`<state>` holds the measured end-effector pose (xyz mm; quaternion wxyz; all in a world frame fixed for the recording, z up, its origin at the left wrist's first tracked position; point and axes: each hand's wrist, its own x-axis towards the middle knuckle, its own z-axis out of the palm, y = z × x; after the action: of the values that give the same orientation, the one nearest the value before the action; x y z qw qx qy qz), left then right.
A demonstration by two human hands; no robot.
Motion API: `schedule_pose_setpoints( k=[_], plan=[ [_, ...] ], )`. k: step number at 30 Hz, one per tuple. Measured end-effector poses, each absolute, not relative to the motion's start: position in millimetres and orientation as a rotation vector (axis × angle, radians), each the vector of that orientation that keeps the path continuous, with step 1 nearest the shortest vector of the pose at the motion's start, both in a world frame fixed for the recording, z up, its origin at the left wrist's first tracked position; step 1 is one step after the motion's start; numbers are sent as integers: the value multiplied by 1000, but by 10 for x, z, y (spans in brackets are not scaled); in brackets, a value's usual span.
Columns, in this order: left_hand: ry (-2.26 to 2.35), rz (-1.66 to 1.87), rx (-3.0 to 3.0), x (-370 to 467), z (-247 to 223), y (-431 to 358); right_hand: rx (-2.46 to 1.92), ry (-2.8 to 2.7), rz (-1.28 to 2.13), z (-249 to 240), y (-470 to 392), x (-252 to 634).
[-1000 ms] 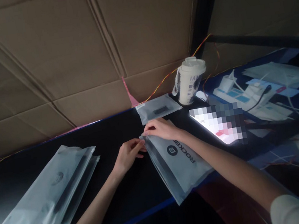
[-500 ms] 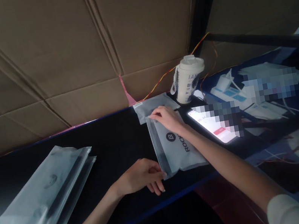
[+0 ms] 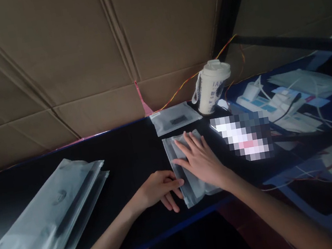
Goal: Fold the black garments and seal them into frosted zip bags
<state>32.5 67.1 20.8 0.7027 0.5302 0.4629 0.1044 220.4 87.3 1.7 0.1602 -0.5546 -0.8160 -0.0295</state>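
A frosted zip bag (image 3: 191,184) with a dark strip along its left edge lies flat on the black table. My right hand (image 3: 202,163) rests palm down on it with the fingers spread, covering most of the printed front. At the bag's left edge, my left hand (image 3: 162,189) has its thumb over the border and its fingers curled beside it, pinching that edge. Just behind lies another frosted bag (image 3: 164,122) with a small dark rectangle showing on it.
Several larger frosted bags (image 3: 41,213) are stacked on the left. A white lidded cup (image 3: 212,89) stands at the back, with a lit phone (image 3: 235,138) in front of it. To the right are a power strip (image 3: 260,104) and cables. A cardboard wall (image 3: 79,62) rises behind.
My right hand has moved from the bag's top corner down onto its middle, its fingers spreading flat over the print. My left hand stays at the left edge.
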Motion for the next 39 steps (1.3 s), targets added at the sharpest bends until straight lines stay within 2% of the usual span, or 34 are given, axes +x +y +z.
schedule_pose_setpoints(
  k=[10, 15, 17, 19, 23, 27, 30, 35, 39],
  plan=[
    [1089, 309, 1158, 382, 223, 664, -1571, -2300, 9, 8, 831, 2189],
    [1140, 459, 1121, 377, 235, 690, -1232, -2232, 492, 88, 828, 2254],
    [1126, 479, 1096, 310, 309, 669, -1105, -2033, 687, 133, 853, 2301],
    [1126, 533, 1092, 196, 448, 623, -1052, -1779, 744, 173, 884, 2358],
    [1233, 842, 1190, -86, 845, 588, -1132, -1417, 665, 212, 913, 2449],
    [1292, 1325, 1139, -254, 1053, 876, -1170, -1447, 635, 197, 893, 2444],
    [1208, 1524, 806, -261, 907, 1250, -1165, -1574, 617, 165, 883, 2417],
    [1244, 1446, 573, -210, 406, 1662, -1216, -1714, 573, 84, 903, 2427],
    [1226, 1366, 516, -238, 232, 1699, -1229, -1782, 560, 33, 909, 2435]
  ],
)
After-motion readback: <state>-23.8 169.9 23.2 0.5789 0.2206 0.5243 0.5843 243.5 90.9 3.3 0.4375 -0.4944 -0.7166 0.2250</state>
